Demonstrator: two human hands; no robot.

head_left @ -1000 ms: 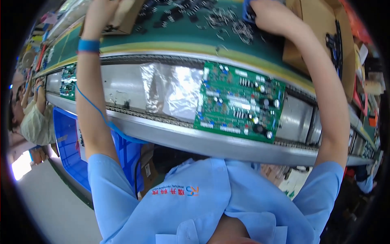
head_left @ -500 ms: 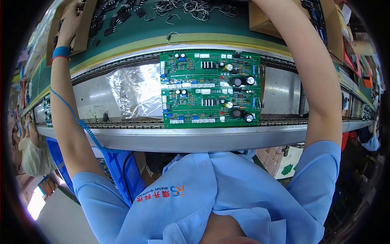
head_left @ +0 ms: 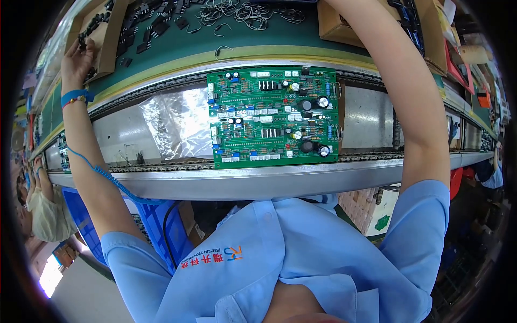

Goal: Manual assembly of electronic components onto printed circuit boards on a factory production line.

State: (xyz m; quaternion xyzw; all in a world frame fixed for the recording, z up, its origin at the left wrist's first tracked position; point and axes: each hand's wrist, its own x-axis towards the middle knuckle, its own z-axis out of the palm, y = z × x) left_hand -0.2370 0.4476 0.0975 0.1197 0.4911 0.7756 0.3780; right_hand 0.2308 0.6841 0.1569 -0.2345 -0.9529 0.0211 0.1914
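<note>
My left hand (head_left: 78,62) is at the near end of a cardboard box (head_left: 110,46) at the upper left. Its fingers are closed around a small black component (head_left: 82,41), and more dark parts lie in the box just beyond. A blue wrist strap (head_left: 77,97) with a coiled cord circles that wrist. My right forearm (head_left: 401,64) reaches past the top edge, so the right hand is out of sight. Between my arms, two green circuit boards (head_left: 272,117), one beyond the other and filled with capacitors, connectors and resistors, rest across the conveyor rails.
Loose black components (head_left: 156,27) and bent wire leads (head_left: 252,15) are scattered on the green bench top (head_left: 177,49). Clear plastic film (head_left: 175,121) lies left of the boards. A second cardboard box (head_left: 336,27) stands beside my right forearm. Blue crates (head_left: 156,226) sit below the conveyor.
My left hand has drawn back toward me, and a black component now shows at its fingertips. The boards appear slightly further left. My right forearm has shifted a little left.
</note>
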